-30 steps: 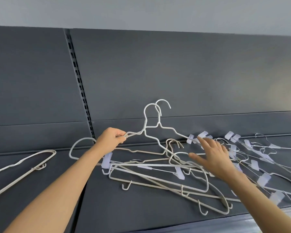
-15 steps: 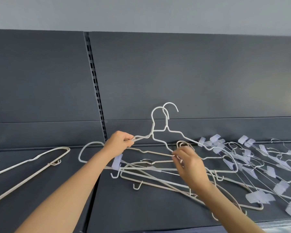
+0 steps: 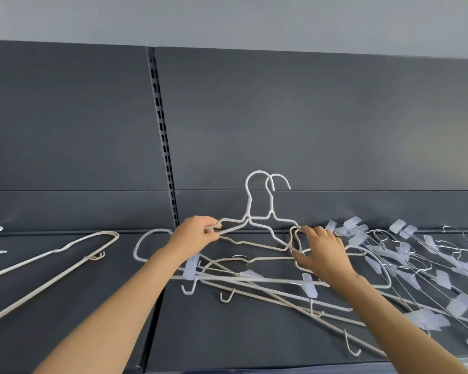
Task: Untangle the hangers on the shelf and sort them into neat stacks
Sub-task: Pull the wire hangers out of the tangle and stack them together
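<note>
- The left hand (image 3: 195, 234) is clenched round the left shoulder ends of the two raised hangers (image 3: 247, 218), which are held upright with their hooks against the back panel (image 3: 308, 130).
- The right hand (image 3: 323, 252) is curled over the wires at the right shoulder of the same pair, with the thumb underneath. Whether the hook of a lying hanger is also enclosed cannot be told.
- Change noted: a second ago the right hand was flat and open, reaching toward the clip hangers (image 3: 404, 249). Half a second ago it was pinching a wire nearer the middle. It has since been moved outward to the shoulder end. The left grip is unchanged.
- Meaning for the task: the pair is now held at both ends and is judged ready to be drawn clear of the tangled heap (image 3: 254, 278), which lies on the shelf (image 3: 227, 333) beneath both hands.
- Sorting is judged to be at an early stage. Only a small stack (image 3: 62, 249) is laid out at the left, well apart from the heap.
- Open room: free space is seen above the pair, and bare shelf between the stack and the heap, past the slotted upright (image 3: 164, 144).
- Edges: the lowest hooks of the heap lie near the shelf's front edge. A lift up and to the left is judged safest, because snagged wires could drag them off.
</note>
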Demonstrator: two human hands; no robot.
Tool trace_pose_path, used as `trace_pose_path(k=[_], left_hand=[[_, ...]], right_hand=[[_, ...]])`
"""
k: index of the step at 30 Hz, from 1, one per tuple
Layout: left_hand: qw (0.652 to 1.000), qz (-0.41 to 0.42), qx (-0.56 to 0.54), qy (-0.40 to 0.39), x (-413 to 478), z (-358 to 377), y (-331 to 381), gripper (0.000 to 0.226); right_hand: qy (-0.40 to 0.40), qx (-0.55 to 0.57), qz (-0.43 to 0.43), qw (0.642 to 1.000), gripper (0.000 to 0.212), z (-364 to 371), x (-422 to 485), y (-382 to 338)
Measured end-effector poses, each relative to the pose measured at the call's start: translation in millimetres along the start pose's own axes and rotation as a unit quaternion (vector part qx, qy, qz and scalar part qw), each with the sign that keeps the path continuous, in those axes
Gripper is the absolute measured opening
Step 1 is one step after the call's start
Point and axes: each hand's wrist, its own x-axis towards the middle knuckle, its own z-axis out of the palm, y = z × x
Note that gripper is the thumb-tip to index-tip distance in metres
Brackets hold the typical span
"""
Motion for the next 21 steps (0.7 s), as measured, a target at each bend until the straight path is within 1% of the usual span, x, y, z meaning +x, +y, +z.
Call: trace_pose_path(k=[1,2,3,4,5,7,8,10,11,12,14,16,18,21], left_hand=[[1.000,0.001,0.023,-0.010,-2.1,-2.0,-1.4,0.032],[0.999,-0.004,0.039,-0.020,-3.8,-4.5,-4.2,0.040],[0.998,-0.011,0.051,-0.026,-5.2,-7.3,-8.2,0.047],[0.998,-0.018,0.060,-0.028,-7.5,-10.1,-12.3,0.052],[0.997,-0.023,0.065,-0.023,-10.8,-12.9,-15.7,0.054],[0.997,-0.022,0.077,0.006,-18.6,-16.6,-23.8,0.050],[0.996,-0.012,0.084,0.024,-23.8,-17.6,-26.4,0.046],[0.997,0.000,0.065,0.044,-35.1,-17.2,-29.5,0.031],[0.998,-0.002,0.040,0.040,-40.8,-15.6,-30.6,0.020],[0.999,-0.005,0.023,0.030,-45.8,-13.8,-31.4,0.017],[0.999,-0.025,0.023,-0.002,-53.3,-8.9,-34.2,0.026],[0.997,-0.059,0.035,-0.027,-57.4,-3.7,-41.9,0.025],[0.996,-0.083,0.020,-0.033,-59.6,-0.7,-48.9,0.023],[0.996,-0.088,-0.006,-0.027,-62.7,-1.5,-49.7,0.017]], right_hand=[[0.010,0.060,0.005,0.998,0.035,0.4,-0.2,-0.2],[0.007,0.126,0.013,0.992,0.012,-1.3,-0.3,-0.4],[-0.003,0.172,0.017,0.985,0.016,-0.9,0.4,0.1],[-0.019,0.196,0.014,0.980,0.033,0.0,1.3,0.7],[-0.036,0.210,0.012,0.977,0.041,1.3,2.6,2.7],[-0.064,0.232,0.007,0.971,0.046,-0.3,5.8,5.8],[-0.072,0.249,0.002,0.966,0.047,-0.5,7.4,7.7],[-0.086,0.277,0.001,0.957,0.037,-0.8,12.3,14.7],[-0.087,0.284,-0.002,0.955,0.032,-1.4,14.1,17.9],[-0.086,0.291,-0.004,0.953,0.031,-1.5,16.5,21.1],[-0.087,0.300,0.002,0.950,0.030,-1.3,21.4,28.2],[-0.088,0.308,0.012,0.947,0.029,-0.5,25.9,34.0],[-0.082,0.303,0.011,0.949,0.037,-1.3,26.9,36.6],[-0.084,0.303,0.005,0.949,0.044,-3.1,22.3,39.6]])
